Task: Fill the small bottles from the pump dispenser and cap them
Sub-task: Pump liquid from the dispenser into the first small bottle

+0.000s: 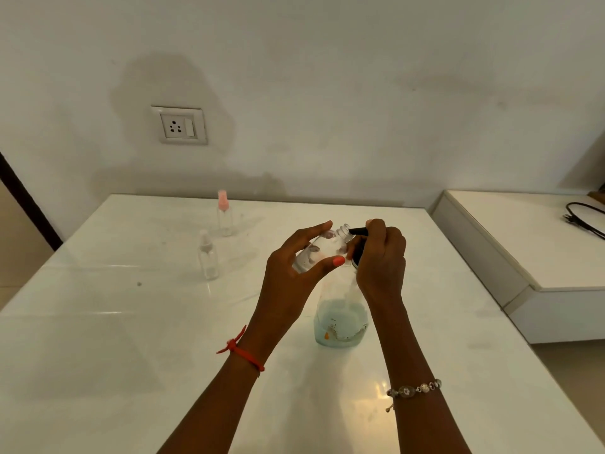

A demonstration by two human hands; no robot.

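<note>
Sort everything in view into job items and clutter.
Job: open small bottle in left hand, pump dispenser gripped by right hand, pink-capped bottle, white-capped bottle.
Lying about: wall socket, black cable on the side ledge.

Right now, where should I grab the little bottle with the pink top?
Probably take the pink-top bottle round its clear body, below the sprayer, with your fingers coming from its right. It stands upright with straight sides, and the white-top bottle stands close at its front left.
</note>
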